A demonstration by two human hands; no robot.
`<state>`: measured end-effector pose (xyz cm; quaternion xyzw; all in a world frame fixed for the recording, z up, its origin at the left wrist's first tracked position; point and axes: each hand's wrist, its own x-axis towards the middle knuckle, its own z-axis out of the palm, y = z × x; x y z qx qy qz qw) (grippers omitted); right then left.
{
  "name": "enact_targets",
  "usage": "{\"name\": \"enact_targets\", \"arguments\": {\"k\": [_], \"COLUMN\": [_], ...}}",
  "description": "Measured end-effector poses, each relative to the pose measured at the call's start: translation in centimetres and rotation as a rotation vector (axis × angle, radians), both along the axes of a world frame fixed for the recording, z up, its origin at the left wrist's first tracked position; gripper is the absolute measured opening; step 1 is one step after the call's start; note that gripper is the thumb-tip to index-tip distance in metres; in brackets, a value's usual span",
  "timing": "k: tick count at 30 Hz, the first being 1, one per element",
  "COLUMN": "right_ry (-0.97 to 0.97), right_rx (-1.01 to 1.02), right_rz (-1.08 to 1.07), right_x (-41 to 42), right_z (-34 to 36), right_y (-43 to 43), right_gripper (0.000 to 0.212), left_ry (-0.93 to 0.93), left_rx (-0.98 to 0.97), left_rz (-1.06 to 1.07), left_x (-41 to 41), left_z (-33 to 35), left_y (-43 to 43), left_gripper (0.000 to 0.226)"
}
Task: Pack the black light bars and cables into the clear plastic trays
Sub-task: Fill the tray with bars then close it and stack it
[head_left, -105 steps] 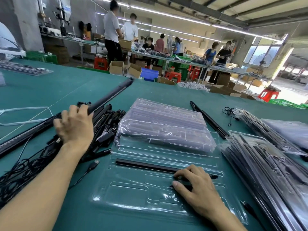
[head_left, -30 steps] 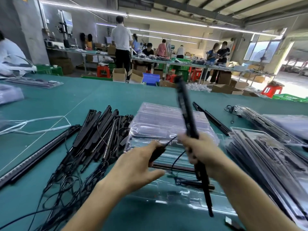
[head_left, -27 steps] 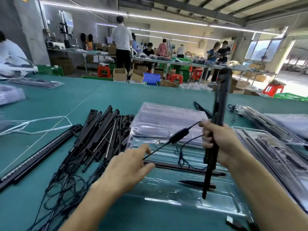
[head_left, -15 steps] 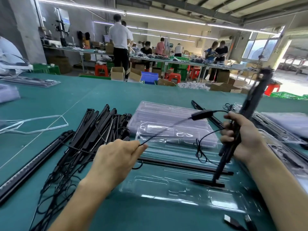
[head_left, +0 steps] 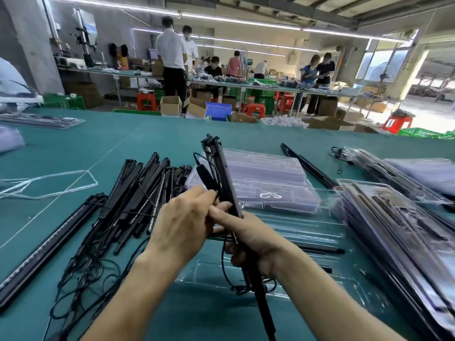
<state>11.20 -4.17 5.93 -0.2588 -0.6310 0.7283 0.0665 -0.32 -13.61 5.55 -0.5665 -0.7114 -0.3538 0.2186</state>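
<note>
My right hand (head_left: 253, 244) grips a black light bar (head_left: 225, 173) that stands nearly upright over the open clear plastic tray (head_left: 320, 242). My left hand (head_left: 183, 225) is pressed against the right and pinches the bar's thin cable with its black inline controller (head_left: 206, 177) beside the bar. Loose cable loops (head_left: 236, 284) hang below my hands onto the tray. One black bar (head_left: 317, 248) lies in a slot of that tray. A heap of black light bars and tangled cables (head_left: 133, 203) lies on the left.
A stack of empty clear trays (head_left: 266, 178) sits behind the open one. Filled trays (head_left: 398, 232) are piled at the right. A long black bar (head_left: 46, 249) lies at the left, another (head_left: 307, 166) behind the trays. People work at far benches.
My right hand swung the bar from leaning right to nearly upright in the middle. My left hand moved up to meet it and gathered the cable and controller against the bar.
</note>
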Motion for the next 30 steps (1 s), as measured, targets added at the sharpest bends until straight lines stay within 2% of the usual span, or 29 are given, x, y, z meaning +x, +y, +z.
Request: {"name": "enact_targets", "arguments": {"k": [2,3,7,10,11,14,16,22,26,28,30], "right_ry": [-0.024,-0.034,-0.052,-0.085,-0.109,-0.121,-0.100,-0.127,-0.154,-0.126,-0.069], "right_rx": [-0.047,-0.061,-0.025,0.023,0.036,0.057,0.059,-0.016,-0.009,0.001,-0.018], "right_rz": [-0.010,-0.024,-0.004,0.008,-0.007,-0.015,0.017,0.072,0.085,0.044,-0.080], "right_x": [-0.4,-0.5,-0.6,-0.7,-0.8,-0.5,-0.2,-0.2,-0.4,-0.3,-0.2], "right_z": [-0.1,-0.1,0.0,-0.3,-0.5,-1.0,-1.1,-1.6,-1.8,-1.5,-1.0], "right_y": [-0.2,-0.2,-0.3,-0.6,-0.8,-1.3,-1.5,-2.8,-3.7,-4.1,-3.8], "right_gripper": [0.026,0.024,0.008,0.017,0.017,0.013,0.015,0.016,0.020,0.016,0.014], "left_ry": [-0.121,-0.165,-0.209,-0.275,-0.247,0.030,0.082,-0.099,-0.195,-0.290,-0.307], "left_rx": [0.015,0.011,-0.063,-0.172,-0.214,-0.382,-0.434,-0.437,-0.382,-0.310,-0.212], "left_rz": [-0.065,-0.085,-0.179,-0.205,-0.165,0.102,0.172,-0.033,-0.069,-0.067,-0.042], "left_x": [-0.1,-0.1,-0.6,-0.6,-0.6,-0.7,-0.5,-0.3,-0.7,-0.9,-1.4], "left_z": [-0.5,-0.7,-2.0,-2.7,-2.9,-3.5,-4.0,-4.2,-4.4,-4.4,-4.4], "left_y": [-0.3,-0.4,-1.0,-1.5,-1.6,-1.8,-2.0,-3.4,-4.9,-5.9,-7.1], "left_gripper": [0.022,0.023,0.042,0.061,0.069,0.091,0.098,0.103,0.113,0.114,0.103]}}
